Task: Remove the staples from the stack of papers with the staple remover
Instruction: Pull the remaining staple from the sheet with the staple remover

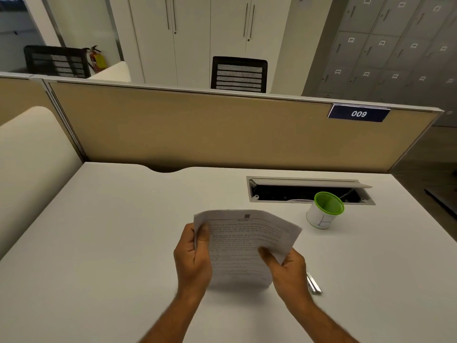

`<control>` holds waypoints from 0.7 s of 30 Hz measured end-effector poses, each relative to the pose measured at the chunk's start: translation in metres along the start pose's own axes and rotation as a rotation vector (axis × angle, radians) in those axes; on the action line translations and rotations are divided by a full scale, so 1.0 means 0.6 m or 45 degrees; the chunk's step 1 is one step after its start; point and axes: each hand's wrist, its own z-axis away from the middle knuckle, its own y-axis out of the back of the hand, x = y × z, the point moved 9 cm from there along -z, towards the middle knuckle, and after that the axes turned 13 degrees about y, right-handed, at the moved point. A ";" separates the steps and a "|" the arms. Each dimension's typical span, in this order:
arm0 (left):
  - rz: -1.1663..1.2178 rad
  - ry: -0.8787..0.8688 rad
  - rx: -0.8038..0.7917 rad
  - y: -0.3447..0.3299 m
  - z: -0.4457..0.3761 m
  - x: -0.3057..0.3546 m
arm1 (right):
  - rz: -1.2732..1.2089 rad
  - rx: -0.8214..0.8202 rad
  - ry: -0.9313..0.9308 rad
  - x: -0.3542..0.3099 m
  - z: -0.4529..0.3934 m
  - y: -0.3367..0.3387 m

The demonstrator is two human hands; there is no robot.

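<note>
Both of our hands hold the stack of papers above the white tabletop: left hand fingers pinch its left edge, right hand fingers grip the lower right edge. Sheets look light and floppy, bowing between the grips; best supported near a corner. We judge the metal object beside the right hand to be the staple remover. No staples discernible. Green-rimmed cup stands well apart.

Single head cam, wide-angle, looks fwd & down from close above the desk toward the partition
</note>
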 end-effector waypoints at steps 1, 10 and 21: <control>-0.007 -0.002 0.017 0.002 -0.003 0.001 | -0.007 -0.017 -0.006 0.003 -0.003 0.003; -0.054 0.076 0.075 0.018 -0.014 -0.004 | 0.831 0.058 -0.045 0.068 0.016 0.161; -0.086 0.071 0.024 0.010 0.010 0.018 | 1.343 -0.175 -0.438 0.139 0.061 0.226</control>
